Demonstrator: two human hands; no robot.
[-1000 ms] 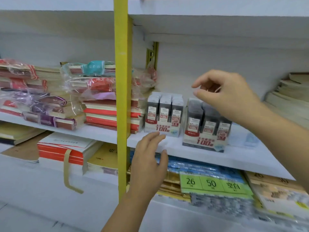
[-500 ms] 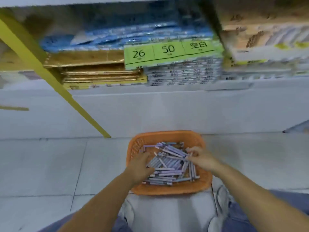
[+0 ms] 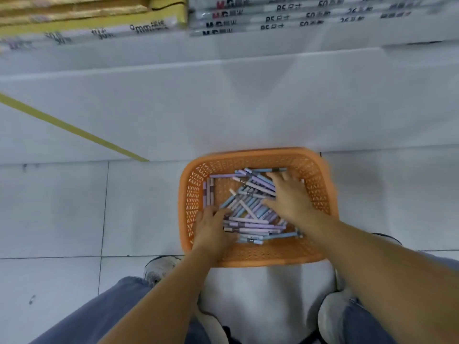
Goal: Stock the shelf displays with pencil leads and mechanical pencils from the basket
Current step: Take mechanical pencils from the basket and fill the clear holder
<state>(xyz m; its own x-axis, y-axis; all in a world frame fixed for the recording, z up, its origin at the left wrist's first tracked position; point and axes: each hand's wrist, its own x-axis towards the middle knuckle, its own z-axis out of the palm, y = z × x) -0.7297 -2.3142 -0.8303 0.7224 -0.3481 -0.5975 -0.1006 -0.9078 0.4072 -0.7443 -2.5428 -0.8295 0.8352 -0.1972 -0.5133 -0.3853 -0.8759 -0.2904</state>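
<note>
An orange plastic basket (image 3: 320, 184) stands on the floor at the foot of the shelf unit. Inside lies a loose heap of several mechanical pencils (image 3: 248, 214) in purple, blue and white. My left hand (image 3: 213, 229) is in the basket's near left part, its fingers curled against pencils at the heap's edge; whether it grips any is unclear. My right hand (image 3: 290, 197) lies over the right side of the heap with fingers spread, touching the pencils.
The white base panel of the shelf (image 3: 223, 105) rises just behind the basket, with stacked notebook packs (image 3: 273, 18) on the lowest shelf above. A yellow upright (image 3: 74, 130) runs diagonally at left. My shoes (image 3: 159, 266) and knees flank the basket on the tiled floor.
My view dropped from the shelf displays to the basket on the floor. Both hands went down into the basket; the right hand has since spread over the pencils and the left shifted to the left edge.
</note>
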